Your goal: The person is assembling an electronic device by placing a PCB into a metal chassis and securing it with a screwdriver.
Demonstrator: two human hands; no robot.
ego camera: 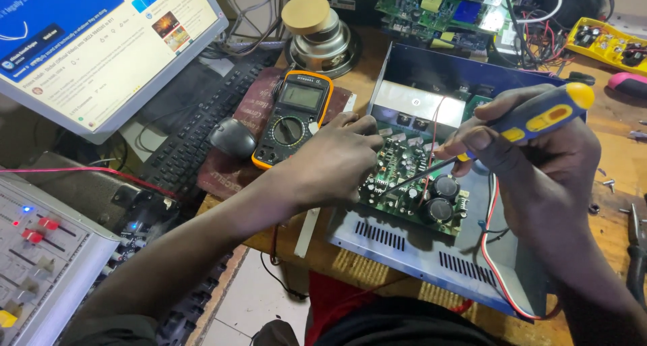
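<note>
A green circuit board (pixel 411 184) with black capacitors lies inside an open blue metal chassis (pixel 431 248) on the wooden bench. My right hand (pixel 532 150) grips a blue and yellow screwdriver (pixel 539 117), whose dark shaft slants down left with its tip on the board. My left hand (pixel 330 160) rests on the board's left edge, fingers curled against it. Red and white wires (pixel 492 251) run along the chassis under my right wrist.
An orange-edged multimeter (pixel 293 117) and a black mouse (pixel 232 137) lie left of the chassis, beside a black keyboard (pixel 195 123) and a lit monitor (pixel 101 42). A grey mixer (pixel 40 258) sits at the lower left. Another circuit board (pixel 445 5), a speaker magnet (pixel 317 32), a yellow parts tray (pixel 606 42) and pliers (pixel 637 251) surround.
</note>
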